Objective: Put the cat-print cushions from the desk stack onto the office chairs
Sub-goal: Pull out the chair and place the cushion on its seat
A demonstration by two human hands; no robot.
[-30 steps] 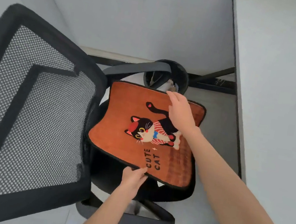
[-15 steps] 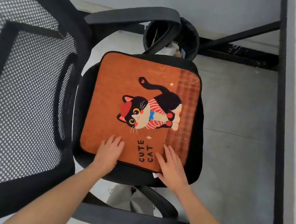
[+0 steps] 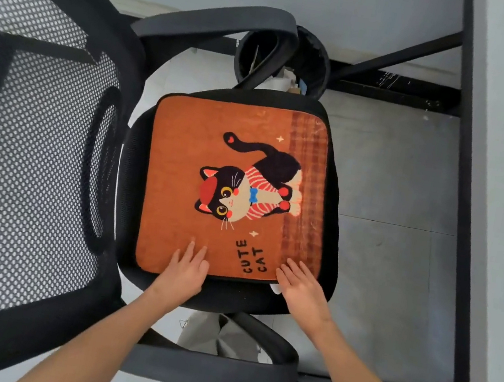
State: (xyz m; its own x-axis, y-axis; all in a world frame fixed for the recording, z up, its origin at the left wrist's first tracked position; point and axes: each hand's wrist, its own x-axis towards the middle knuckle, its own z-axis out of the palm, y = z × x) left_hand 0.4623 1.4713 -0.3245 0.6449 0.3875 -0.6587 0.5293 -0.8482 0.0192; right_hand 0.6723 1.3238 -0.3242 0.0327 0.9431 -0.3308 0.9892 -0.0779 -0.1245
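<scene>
Cushion [image 3: 216, 158]: orange, square, dark-edged; lies flat on the chair seat [image 3: 334, 223], which shows as a black border around it. Print side up: a black cat in a red beret and striped top, with the words "CUTE CAT" near the edge closest to the person. A plaid band runs down its right side.
Left hand [image 3: 185, 274]: palm down at the near edge of the cushion, left of the lettering. Fingers straight and slightly spread, lying flat on the fabric; nothing is gripped.
Right hand [image 3: 304, 290]: palm down at the near right corner, over the plaid band. Fingers [image 3: 292, 271] straight and a little apart, resting on the cushion; nothing is pinched or curled round.
Tag [image 3: 275, 288]: a small white scrap peeks out at the cushion edge just beside the right hand.
Backrest [image 3: 27, 162]: black mesh in a black frame, filling the left side, beside the seat.
Armrests: the far one [image 3: 217, 25] arcs above the cushion; the near one [image 3: 208, 372] crosses below the hands.
Bin [image 3: 314, 58]: black, round, on the floor past the far armrest, partly hidden by it; paper shows inside.
Desk frame [image 3: 461, 257]: black metal bar running down the right side, with a crossbar along the wall.
Floor [image 3: 399, 188]: grey, visible to the right of the seat.
</scene>
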